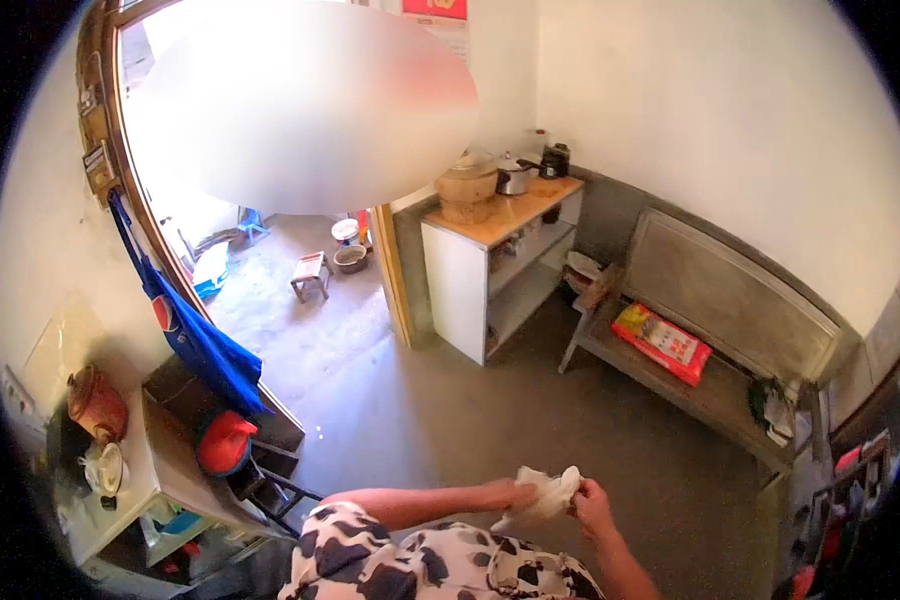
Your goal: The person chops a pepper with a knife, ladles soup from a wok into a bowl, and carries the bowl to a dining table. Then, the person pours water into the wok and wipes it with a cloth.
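A crumpled white cloth [544, 500] is held up in front of my body, between both hands; it might be a thin bag, I cannot tell for sure. My left hand [508, 494] is closed on its left side, with the forearm stretched across from the left. At the cloth's right edge, the fingers of my right hand [594, 506] pinch it. A white top with dark patches [440, 555] covers my body just below the hands.
A wooden bench [670, 400] with a red packet [662, 342] stands right. Ahead is a shelf unit [454, 290] bearing a pot [513, 176]. An open doorway [400, 290] is left of it. A counter [140, 480] and a blue apron [205, 335] are at left.
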Action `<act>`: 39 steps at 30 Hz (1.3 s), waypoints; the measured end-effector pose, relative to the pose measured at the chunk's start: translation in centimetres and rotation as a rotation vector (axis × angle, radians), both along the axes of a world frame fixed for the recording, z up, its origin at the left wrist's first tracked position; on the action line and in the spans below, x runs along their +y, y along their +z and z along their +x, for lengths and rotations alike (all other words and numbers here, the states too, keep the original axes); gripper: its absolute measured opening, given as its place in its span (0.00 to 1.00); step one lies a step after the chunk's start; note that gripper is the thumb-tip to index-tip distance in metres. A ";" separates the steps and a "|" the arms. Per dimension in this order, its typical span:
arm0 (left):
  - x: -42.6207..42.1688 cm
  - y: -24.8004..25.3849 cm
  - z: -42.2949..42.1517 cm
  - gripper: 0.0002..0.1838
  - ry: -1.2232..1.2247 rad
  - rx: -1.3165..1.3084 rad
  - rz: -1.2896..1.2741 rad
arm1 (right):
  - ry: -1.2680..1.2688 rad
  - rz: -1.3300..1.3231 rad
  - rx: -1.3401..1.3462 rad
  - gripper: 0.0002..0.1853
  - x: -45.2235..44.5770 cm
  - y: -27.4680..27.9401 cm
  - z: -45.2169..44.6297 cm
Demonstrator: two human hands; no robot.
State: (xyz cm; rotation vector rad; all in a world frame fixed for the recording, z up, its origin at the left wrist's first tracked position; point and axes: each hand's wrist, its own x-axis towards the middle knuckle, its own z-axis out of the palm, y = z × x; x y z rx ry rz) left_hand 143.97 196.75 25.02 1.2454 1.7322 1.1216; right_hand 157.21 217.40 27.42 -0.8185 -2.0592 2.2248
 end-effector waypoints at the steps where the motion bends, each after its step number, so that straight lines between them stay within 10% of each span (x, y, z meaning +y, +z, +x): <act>1: -1.8 0.0 -1.9 0.26 0.115 0.133 0.026 | 0.046 0.073 0.006 0.11 0.7 -0.4 -2.5; 7: -10.7 7.6 -10.4 0.24 0.928 -0.205 -0.050 | 0.472 0.236 -0.157 0.15 -0.5 -3.0 -17.7; 10: -13.1 12.9 -13.2 0.25 0.939 -0.115 0.308 | 0.659 0.244 -0.085 0.15 -6.2 -5.7 -24.2; 13: -17.1 13.3 -18.5 0.33 0.853 -0.489 0.127 | 0.926 0.056 0.026 0.18 -15.2 -4.3 -30.3; 15: -18.5 5.8 -22.7 0.29 0.727 -0.246 0.251 | 1.100 -0.175 0.045 0.19 -21.6 -1.8 -35.4; 19: -23.4 7.3 -30.9 0.27 0.515 -0.083 0.289 | 1.231 -0.547 -0.028 0.19 -31.4 0.7 -44.4; 26: -34.8 14.8 -40.5 0.27 0.307 -0.863 0.673 | 1.271 -0.790 -0.136 0.20 -42.1 4.3 -58.6; 30: -43.2 11.3 -47.6 0.29 0.829 -1.157 0.481 | 1.339 -0.856 -0.136 0.20 -50.7 5.5 -66.7; 39: -64.5 14.8 -70.2 0.26 0.635 -0.326 -0.012 | 1.475 -0.931 -0.193 0.21 -70.1 6.3 -90.3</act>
